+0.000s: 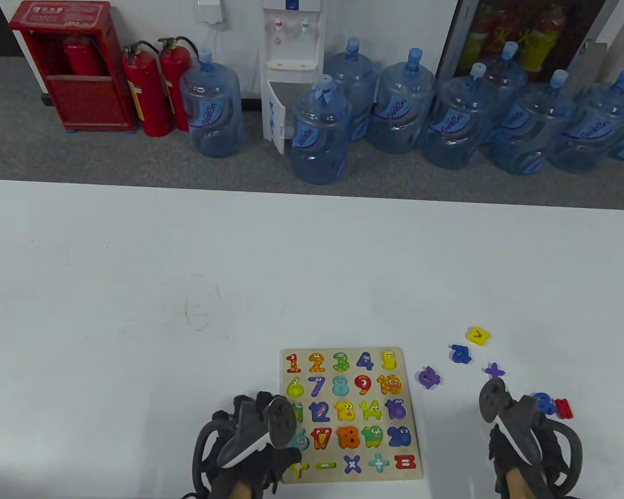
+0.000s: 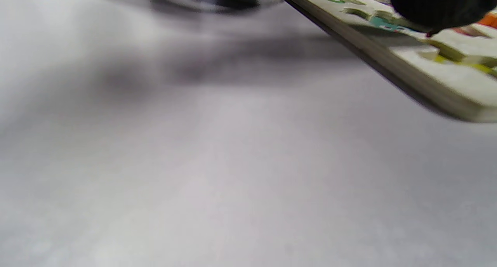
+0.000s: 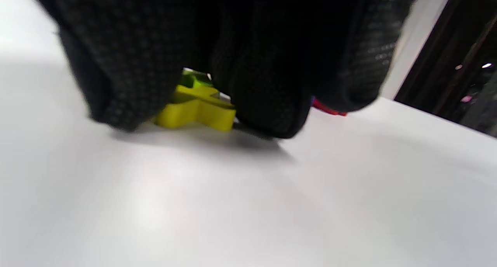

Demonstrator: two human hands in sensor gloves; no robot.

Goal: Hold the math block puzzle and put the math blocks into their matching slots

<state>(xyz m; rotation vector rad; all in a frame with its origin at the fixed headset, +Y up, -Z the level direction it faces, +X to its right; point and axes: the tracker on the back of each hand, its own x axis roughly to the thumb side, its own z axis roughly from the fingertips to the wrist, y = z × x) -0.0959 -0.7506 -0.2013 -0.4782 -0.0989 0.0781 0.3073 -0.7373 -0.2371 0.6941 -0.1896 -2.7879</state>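
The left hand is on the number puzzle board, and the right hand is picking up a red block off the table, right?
Almost. The left hand does rest on the puzzle board, but the block under the right hand is yellow, not red. The right wrist view shows the gloved fingers around the yellow block on the table; a red piece only peeks out behind them.

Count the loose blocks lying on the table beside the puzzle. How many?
6 in the table view: yellow, blue, purple, purple plus, blue and red. The right hand covers a yellow one; more may hide.
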